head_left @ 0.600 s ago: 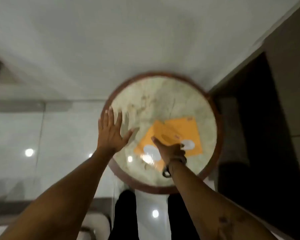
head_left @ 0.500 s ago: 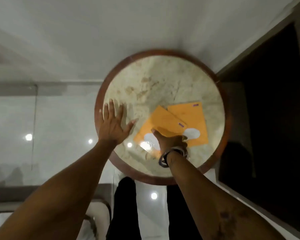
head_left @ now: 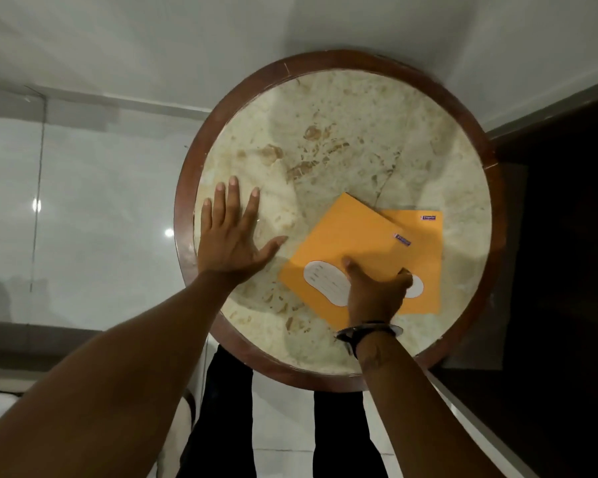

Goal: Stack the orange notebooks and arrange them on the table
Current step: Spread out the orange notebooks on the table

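Two orange notebooks lie overlapping on the right half of a round marble table [head_left: 325,132]. The upper notebook [head_left: 353,232] is turned at an angle and covers the left part of the lower notebook [head_left: 425,257]. Each has a white label near me and a small purple tag at its far corner. My right hand [head_left: 373,294] grips the near edge of the upper notebook, thumb on top of the cover and fingers curled at its right side. My left hand [head_left: 232,239] rests flat on the bare marble to the left, fingers spread, holding nothing.
A dark wooden rim [head_left: 187,188] rings the tabletop. Glossy pale floor tiles [head_left: 101,219] lie to the left, a dark area [head_left: 567,236] to the right, and a white wall beyond. My legs in dark trousers [head_left: 221,408] stand against the near rim.
The view has tipped down and the table looks larger. My right hand has stayed on the upper notebook, which has shifted slightly over the lower one. My left hand has remained flat.
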`<state>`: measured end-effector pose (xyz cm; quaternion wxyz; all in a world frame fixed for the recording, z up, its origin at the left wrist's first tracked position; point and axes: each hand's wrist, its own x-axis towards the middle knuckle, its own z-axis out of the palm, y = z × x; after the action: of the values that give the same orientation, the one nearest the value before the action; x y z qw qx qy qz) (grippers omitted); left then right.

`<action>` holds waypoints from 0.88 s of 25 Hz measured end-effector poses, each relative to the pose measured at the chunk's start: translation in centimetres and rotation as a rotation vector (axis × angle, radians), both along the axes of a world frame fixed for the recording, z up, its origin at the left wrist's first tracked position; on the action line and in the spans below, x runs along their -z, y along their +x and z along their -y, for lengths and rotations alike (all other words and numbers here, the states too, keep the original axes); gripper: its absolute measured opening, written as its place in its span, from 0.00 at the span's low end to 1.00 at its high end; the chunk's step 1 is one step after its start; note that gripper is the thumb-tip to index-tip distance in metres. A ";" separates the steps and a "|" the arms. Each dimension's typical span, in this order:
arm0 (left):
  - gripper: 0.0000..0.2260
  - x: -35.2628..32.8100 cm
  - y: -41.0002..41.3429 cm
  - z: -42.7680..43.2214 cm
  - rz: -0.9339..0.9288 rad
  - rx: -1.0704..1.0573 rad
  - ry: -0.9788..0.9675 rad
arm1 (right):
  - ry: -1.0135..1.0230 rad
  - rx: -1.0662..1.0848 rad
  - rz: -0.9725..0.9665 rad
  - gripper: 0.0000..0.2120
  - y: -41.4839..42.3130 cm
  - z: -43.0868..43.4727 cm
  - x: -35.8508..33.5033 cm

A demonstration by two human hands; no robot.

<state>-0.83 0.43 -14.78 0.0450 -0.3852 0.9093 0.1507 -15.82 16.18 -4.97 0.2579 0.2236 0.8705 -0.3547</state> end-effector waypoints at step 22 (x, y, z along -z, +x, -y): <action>0.44 1.4 0.7 0.3 0.012 -0.013 -0.039 | 0.097 -0.748 -0.472 0.24 -14.7 10.4 3.8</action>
<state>-0.16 0.18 -16.15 0.0418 -0.3930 0.9092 0.1309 -30.49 5.78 -8.73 0.1520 -0.1820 0.9421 -0.2370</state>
